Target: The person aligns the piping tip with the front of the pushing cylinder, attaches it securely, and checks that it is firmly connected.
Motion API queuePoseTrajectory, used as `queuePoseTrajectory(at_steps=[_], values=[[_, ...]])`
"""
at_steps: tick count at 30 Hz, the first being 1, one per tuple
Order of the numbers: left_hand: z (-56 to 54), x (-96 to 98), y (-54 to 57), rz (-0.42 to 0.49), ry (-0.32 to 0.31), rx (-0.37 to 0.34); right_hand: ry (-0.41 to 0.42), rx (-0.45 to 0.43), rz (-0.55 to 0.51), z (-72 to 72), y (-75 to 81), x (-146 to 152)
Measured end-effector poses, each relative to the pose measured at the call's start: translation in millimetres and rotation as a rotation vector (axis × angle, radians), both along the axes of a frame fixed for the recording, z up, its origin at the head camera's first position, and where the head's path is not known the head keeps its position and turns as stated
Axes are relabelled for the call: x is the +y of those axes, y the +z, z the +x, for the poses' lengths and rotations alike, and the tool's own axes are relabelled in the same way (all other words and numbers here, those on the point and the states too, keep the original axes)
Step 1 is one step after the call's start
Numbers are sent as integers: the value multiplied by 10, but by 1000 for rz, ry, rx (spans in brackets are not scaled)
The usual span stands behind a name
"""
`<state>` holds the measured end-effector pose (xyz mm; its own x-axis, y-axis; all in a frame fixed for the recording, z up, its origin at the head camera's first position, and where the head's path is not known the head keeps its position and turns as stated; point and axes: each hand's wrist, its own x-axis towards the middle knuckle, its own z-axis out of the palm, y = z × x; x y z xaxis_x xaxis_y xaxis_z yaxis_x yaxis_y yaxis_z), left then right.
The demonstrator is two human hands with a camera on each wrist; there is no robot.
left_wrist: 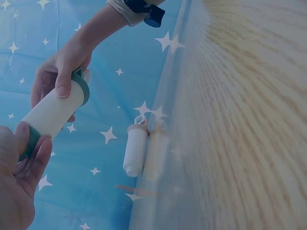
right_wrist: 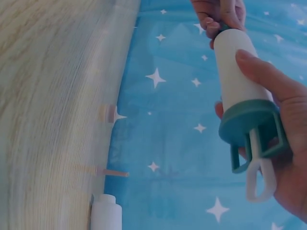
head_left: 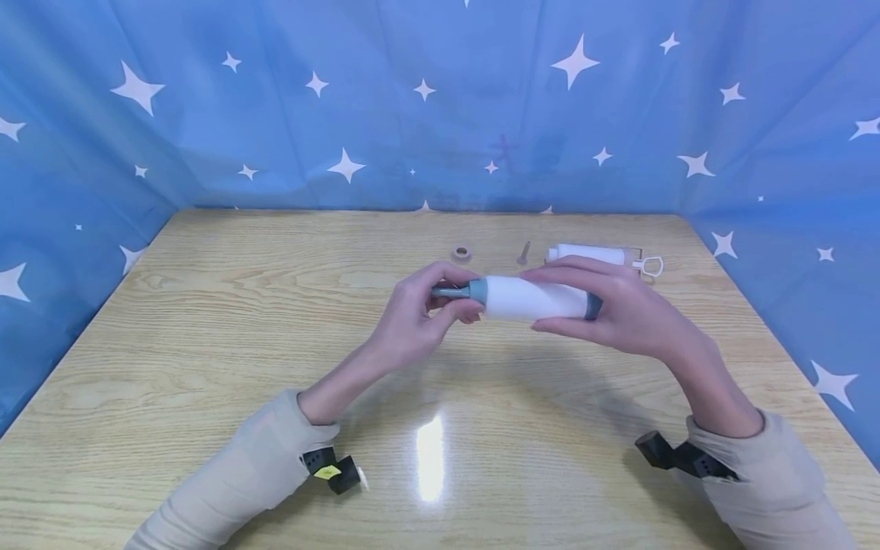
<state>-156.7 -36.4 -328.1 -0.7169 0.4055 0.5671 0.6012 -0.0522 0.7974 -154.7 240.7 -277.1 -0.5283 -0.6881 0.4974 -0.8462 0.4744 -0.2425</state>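
A large white syringe [head_left: 525, 299] with teal end parts is held level between both hands above the table. My left hand [head_left: 421, 315] pinches the teal collar [head_left: 478, 290] at its tip end, where a slim teal nozzle [head_left: 450, 292] points left among the fingers. Around the barrel near the other end, my right hand [head_left: 629, 309] grips with thumb and fingers. The right wrist view shows a teal flange [right_wrist: 250, 114] with side loops there, and a white plunger handle [right_wrist: 271, 179] ending in a ring. My right palm partly hides that end in the head view.
Behind the right hand lies a second white syringe [head_left: 591, 253] with a brown collar and ring handle. A small brown ring [head_left: 461, 253] and a brown pointed nozzle [head_left: 525, 253] lie left of it. A blue starred curtain [head_left: 385, 114] borders the wooden table [head_left: 206, 321].
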Motion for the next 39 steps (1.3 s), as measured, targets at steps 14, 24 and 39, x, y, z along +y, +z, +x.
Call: queuePoseTrajectory(at_steps=[14, 24, 39], values=[[-25, -97, 50, 4, 49, -39, -46, -85, -10, -23, 35, 107], [-78, -153, 62, 21, 56, -20, -66, -83, 15, -66, 33, 163], [-171, -222, 46, 28, 86, -109, -111, -96, -31, -125, -9, 206]])
